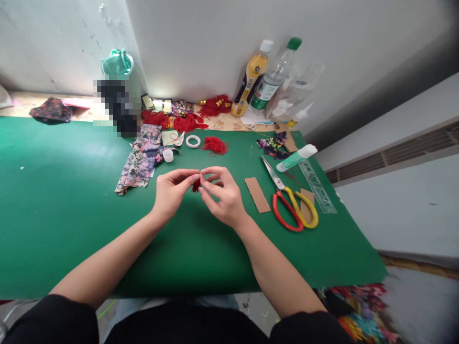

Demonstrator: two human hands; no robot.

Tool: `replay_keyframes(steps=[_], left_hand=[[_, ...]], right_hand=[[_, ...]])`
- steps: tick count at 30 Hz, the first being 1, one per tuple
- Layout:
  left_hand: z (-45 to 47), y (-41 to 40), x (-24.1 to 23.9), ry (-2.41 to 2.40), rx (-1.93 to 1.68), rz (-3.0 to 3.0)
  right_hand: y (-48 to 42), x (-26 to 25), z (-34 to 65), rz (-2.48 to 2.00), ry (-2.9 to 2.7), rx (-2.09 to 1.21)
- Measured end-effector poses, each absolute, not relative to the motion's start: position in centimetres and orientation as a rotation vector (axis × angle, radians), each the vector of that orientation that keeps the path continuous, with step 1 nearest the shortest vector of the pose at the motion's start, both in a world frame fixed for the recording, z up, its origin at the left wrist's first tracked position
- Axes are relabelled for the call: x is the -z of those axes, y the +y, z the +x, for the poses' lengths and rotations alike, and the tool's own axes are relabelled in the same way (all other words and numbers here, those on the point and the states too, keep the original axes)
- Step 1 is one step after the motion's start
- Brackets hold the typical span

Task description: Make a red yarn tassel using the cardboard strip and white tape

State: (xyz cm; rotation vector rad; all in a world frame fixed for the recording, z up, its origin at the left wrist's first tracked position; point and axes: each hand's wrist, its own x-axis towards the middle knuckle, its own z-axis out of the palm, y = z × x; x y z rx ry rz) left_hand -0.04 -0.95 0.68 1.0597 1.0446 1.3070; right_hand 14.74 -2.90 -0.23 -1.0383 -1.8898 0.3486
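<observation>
Between my hands, above the green mat, is a small dark red tassel point(195, 186) with a gold-coloured bit at its top. My left hand point(172, 190) pinches it near the top between thumb and forefinger. From the other side my right hand point(223, 196) has its thumb and fingers closed in at the same spot, apparently on the tassel's top; the exact contact is too small to make out. Beyond the hands lie a bundle of red threads point(214, 145), a roll of white tape point(192, 141) and a small white cap point(168, 155).
Scissors point(278, 184) with red and yellow handles lie right of my hands, beside a cardboard strip point(257, 195), a glue stick point(297, 158) and a clear ruler point(317, 186). Floral fabric point(141, 155) is at left. Two bottles point(251, 79) stand against the wall near red tassels point(215, 106).
</observation>
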Motion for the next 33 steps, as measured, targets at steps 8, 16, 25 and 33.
replay_keyframes(steps=[8, 16, 25, 33], left_hand=[[-0.3, -0.7, -0.8, 0.972, -1.305, 1.049], [-0.4, -0.3, -0.6, 0.947, -1.241, 0.95], [-0.4, -0.2, -0.6, 0.924, -1.249, 0.864], [0.0, -0.7, -0.7, 0.888, -1.224, 0.906]], right_hand=[[-3.1, 0.5, 14.9, -1.059, -1.917, -0.284], [-2.8, 0.9, 14.9, -1.074, -1.98, -0.079], [-2.7, 0.2, 14.9, -1.1, -1.722, -0.265], [-1.9, 0.5, 15.2, -1.072, -1.711, -1.039]])
